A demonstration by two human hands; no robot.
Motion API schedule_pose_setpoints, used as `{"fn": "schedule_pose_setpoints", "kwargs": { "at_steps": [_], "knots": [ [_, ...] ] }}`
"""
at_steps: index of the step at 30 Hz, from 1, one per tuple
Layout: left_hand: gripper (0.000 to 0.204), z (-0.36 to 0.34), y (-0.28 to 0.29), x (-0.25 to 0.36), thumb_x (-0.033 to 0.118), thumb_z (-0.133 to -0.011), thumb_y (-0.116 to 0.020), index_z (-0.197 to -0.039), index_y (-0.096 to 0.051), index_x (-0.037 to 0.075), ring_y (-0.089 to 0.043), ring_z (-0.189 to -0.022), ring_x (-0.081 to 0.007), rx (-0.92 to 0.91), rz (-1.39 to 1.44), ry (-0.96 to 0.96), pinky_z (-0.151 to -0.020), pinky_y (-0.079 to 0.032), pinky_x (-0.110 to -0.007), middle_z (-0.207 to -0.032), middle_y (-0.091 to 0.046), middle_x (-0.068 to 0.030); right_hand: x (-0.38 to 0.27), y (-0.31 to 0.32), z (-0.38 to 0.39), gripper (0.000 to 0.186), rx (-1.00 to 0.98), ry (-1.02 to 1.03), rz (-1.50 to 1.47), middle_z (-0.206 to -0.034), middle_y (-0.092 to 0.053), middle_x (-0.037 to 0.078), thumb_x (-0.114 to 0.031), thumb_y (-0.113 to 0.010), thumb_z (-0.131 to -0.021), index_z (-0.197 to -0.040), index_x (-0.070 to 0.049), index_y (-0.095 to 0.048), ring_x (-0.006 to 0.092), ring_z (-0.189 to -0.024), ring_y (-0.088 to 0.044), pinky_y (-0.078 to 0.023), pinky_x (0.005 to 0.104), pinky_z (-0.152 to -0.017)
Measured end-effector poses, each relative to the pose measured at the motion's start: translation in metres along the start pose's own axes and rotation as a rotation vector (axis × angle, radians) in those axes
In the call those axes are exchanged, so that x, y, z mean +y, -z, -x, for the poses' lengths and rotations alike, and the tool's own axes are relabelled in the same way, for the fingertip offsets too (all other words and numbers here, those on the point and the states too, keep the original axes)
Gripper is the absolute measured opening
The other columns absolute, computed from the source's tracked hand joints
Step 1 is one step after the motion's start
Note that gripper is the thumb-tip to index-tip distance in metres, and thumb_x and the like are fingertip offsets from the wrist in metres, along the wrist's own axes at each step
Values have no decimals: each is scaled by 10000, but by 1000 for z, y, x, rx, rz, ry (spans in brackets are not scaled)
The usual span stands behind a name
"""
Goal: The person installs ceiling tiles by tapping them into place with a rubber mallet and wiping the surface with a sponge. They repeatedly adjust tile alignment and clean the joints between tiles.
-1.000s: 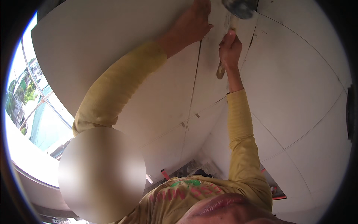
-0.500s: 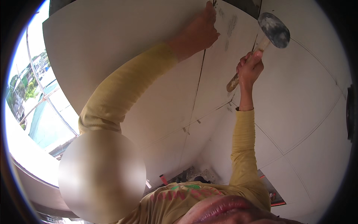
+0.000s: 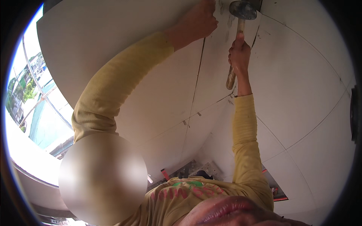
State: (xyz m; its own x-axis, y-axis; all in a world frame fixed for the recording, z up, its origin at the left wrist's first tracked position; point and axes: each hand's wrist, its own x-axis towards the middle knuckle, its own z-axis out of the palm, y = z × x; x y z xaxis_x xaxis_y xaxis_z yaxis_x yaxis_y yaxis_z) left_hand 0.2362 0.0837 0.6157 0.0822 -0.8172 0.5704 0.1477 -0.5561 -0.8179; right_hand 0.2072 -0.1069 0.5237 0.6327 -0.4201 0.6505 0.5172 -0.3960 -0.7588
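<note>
Yellow-brown sleeves (image 3: pixel 245 124), two of them, reach up over pale tiles (image 3: pixel 83 49). One mallet (image 3: pixel 243 10) is in view near the upper edge, right of centre, its dark, scuffed head over the tiles; whether the head touches them cannot be told. The right hand (image 3: pixel 240 54) is closed around the wooden handle, covering its middle part. The left hand (image 3: pixel 196 22) is bent at the tiles beside a dark seam (image 3: pixel 200 64), partly cut off by the upper edge; how far its fingers are open, or whether they hold anything, cannot be told. Two small tabs (image 3: pixel 184 122) sit along a lower joint. One blurred disc (image 3: pixel 102 179) hides the lower left. One red piece (image 3: pixel 164 174) lies beyond the shirt (image 3: pixel 177 196), among clutter too small to identify.
</note>
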Motion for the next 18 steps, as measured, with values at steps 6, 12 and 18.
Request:
{"fn": "schedule_pose_setpoints", "kwargs": {
  "at_steps": [6, 12, 18],
  "knots": [
    [515, -8, 11, 11, 402, -1009, -467, -1118, -770, 0, -524, -1292, -533, 73, -148, 55, -1135, -276, -729, -1290, -655, -304, 34, 0, -13, 698, 251, 368, -62, -570, -414, 1, -716, -378, -1018, -732, -83, -448, 91, -466, -409, -350, 272, -417],
    [505, -7, 15, -2, 391, -1012, -463, -1144, -764, 8, -517, -1309, -524, -69, 8, -98, -1150, -266, -715, -1330, -639, -294, -10, 18, 14, 690, 162, 12, -282, -557, -423, -2, -688, -373, -1034, -724, -77, -453, 104, -446, -439, -374, 276, -425],
    [506, -8, 2, 2, 387, -1011, -465, -1134, -764, -2, -524, -1312, -512, 4, 8, -4, -1151, -271, -714, -1318, -642, -304, 0, 3, -5, 702, 108, 111, 52, -558, -429, 11, -693, -362, -1033, -736, -67, -480, 117, -466, -453, -369, 278, -430]
  ]
}}
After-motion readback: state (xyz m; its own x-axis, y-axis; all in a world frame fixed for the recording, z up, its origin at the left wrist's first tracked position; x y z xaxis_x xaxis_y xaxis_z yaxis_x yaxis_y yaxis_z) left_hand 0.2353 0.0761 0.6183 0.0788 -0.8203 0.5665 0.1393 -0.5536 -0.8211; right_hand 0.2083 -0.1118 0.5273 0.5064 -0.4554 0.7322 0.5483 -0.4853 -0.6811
